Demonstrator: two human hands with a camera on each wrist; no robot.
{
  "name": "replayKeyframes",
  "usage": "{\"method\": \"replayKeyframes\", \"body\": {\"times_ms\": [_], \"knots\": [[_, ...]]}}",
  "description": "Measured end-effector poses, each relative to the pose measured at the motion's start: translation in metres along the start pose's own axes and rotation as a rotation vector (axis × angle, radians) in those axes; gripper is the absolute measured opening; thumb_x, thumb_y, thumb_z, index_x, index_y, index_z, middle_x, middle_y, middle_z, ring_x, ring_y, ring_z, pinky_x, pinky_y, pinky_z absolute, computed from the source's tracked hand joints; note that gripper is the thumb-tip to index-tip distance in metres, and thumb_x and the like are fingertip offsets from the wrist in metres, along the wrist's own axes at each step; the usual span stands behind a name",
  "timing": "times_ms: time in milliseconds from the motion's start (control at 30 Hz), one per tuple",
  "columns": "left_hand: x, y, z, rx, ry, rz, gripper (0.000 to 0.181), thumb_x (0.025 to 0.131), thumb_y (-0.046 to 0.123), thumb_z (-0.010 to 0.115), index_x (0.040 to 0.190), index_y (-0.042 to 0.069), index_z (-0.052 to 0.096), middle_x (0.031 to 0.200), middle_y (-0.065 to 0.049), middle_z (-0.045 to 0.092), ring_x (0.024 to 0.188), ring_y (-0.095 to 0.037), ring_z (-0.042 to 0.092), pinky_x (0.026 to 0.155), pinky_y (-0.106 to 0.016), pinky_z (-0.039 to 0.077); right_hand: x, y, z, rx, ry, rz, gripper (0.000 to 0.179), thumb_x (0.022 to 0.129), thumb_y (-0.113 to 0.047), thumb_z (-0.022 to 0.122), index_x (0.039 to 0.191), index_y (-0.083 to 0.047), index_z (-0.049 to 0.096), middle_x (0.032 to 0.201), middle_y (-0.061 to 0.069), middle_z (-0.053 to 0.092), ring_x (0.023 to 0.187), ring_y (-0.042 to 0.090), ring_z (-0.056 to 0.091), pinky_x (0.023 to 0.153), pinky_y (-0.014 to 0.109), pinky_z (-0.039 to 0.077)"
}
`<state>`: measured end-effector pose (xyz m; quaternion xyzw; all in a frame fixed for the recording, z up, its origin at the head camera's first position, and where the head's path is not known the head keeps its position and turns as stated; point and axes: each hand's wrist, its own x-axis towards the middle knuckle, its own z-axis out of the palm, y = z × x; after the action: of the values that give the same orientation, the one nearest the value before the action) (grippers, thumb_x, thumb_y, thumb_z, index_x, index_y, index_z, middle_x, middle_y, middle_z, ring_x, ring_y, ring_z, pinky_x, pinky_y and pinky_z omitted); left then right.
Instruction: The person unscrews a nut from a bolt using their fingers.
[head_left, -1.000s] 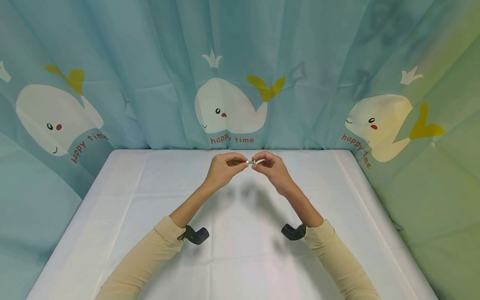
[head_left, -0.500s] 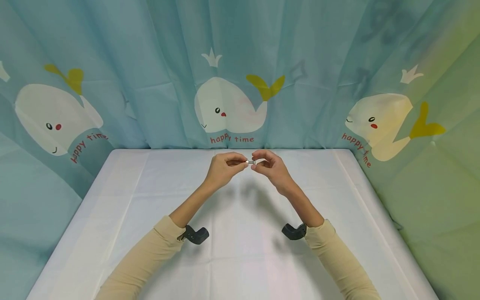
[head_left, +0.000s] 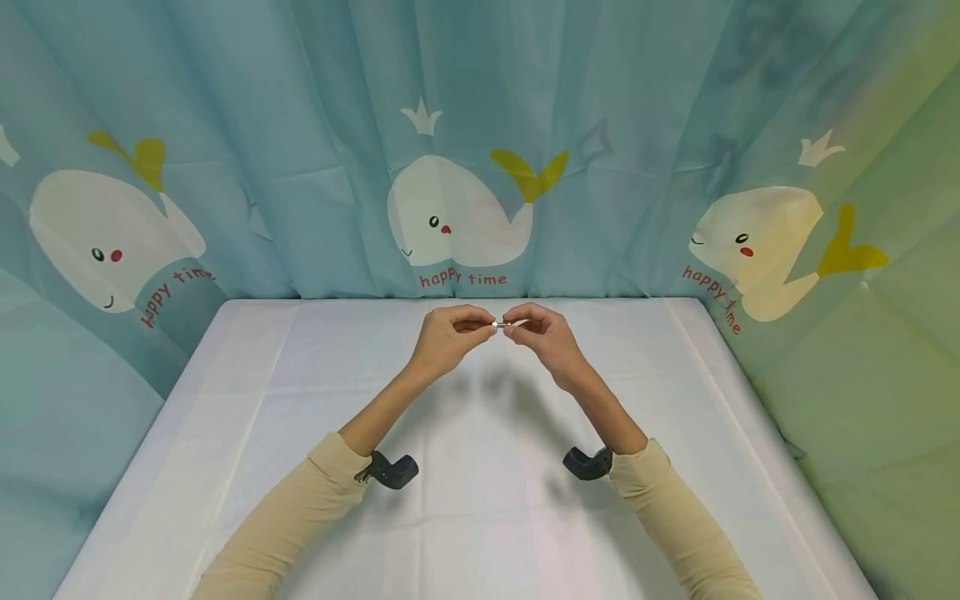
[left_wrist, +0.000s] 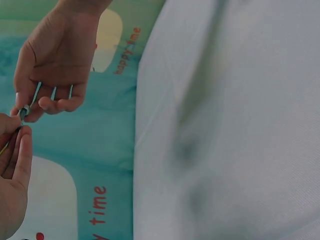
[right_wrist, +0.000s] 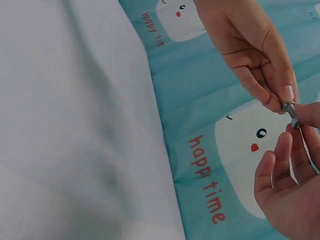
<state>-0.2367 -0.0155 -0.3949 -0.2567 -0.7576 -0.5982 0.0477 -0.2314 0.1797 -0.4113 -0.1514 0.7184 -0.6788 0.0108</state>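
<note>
A small silvery bolt (head_left: 501, 325) spans the short gap between both hands, lying roughly level above the table's far edge. My left hand (head_left: 442, 340) pinches one end of it between thumb and fingers. At the other end, my right hand (head_left: 549, 340) holds a hex-shaped nut (right_wrist: 296, 123) with its thumb and fingertips. In the right wrist view, the bolt's threaded shank (right_wrist: 292, 112) shows between the two grips. Fingertips partly cover both ends. In the left wrist view, fingers hide most of the metal.
A white cloth-covered table (head_left: 480, 467) lies beneath the hands and bears their shadows. A blue-green curtain (head_left: 330, 225) printed with whales hangs behind and along the sides. Black wrist mounts (head_left: 393, 471) stick out from both sleeve cuffs.
The right thumb and fingers parted slightly around the nut half a second ago and have come together on it again. The left hand stays in place with its end of the bolt.
</note>
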Motion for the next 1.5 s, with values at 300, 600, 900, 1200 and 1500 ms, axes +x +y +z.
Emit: {"method": "replayKeyframes", "body": {"times_ms": [300, 600, 900, 1200, 1500], "knots": [[0.001, -0.005, 0.001, 0.009, -0.004, -0.024, 0.017, 0.081, 0.009, 0.071, 0.094, -0.003, 0.070, 0.089, -0.011, 0.068, 0.080, -0.020, 0.066, 0.070, -0.026, 0.053, -0.001, -0.002, 0.001, -0.002, -0.011, -0.022, 0.017, 0.083, -0.004, 0.067, 0.098, 0.002, 0.062, 0.097, 0.011, 0.058, 0.078, 0.022, 0.057, 0.069, 0.029, 0.049], [0.002, -0.011, 0.001, -0.002, 0.008, -0.010, 0.017, 0.081, 0.017, 0.072, 0.093, 0.004, 0.072, 0.088, -0.001, 0.068, 0.078, -0.012, 0.065, 0.070, -0.026, 0.053, -0.001, -0.004, 0.000, -0.010, -0.013, 0.030, 0.029, 0.089, -0.011, 0.061, 0.115, 0.000, 0.055, 0.108, 0.007, 0.055, 0.085, 0.020, 0.056, 0.080, 0.041, 0.048], [0.002, -0.009, 0.001, -0.012, 0.011, 0.001, 0.012, 0.081, 0.016, 0.072, 0.090, 0.008, 0.072, 0.086, 0.001, 0.068, 0.076, -0.011, 0.065, 0.068, -0.027, 0.054, 0.000, -0.005, 0.001, -0.038, 0.027, 0.066, 0.028, 0.090, -0.025, 0.061, 0.100, 0.002, 0.061, 0.087, 0.009, 0.062, 0.077, 0.023, 0.055, 0.078, 0.037, 0.048], [0.001, -0.009, 0.001, -0.008, 0.010, -0.001, 0.015, 0.081, 0.017, 0.072, 0.091, 0.006, 0.072, 0.087, -0.004, 0.068, 0.078, -0.013, 0.065, 0.069, -0.027, 0.054, -0.001, -0.002, 0.000, 0.020, 0.006, -0.004, 0.025, 0.087, -0.008, 0.063, 0.105, 0.007, 0.057, 0.095, 0.011, 0.058, 0.082, 0.027, 0.055, 0.077, 0.037, 0.049], [0.001, -0.009, 0.001, -0.009, 0.007, -0.010, 0.013, 0.081, 0.015, 0.072, 0.090, 0.006, 0.072, 0.087, -0.002, 0.068, 0.078, -0.012, 0.065, 0.070, -0.026, 0.053, -0.002, -0.004, 0.001, 0.053, -0.024, -0.008, 0.026, 0.086, 0.001, 0.061, 0.107, 0.013, 0.052, 0.102, 0.014, 0.054, 0.081, 0.020, 0.057, 0.076, 0.031, 0.049]]}}
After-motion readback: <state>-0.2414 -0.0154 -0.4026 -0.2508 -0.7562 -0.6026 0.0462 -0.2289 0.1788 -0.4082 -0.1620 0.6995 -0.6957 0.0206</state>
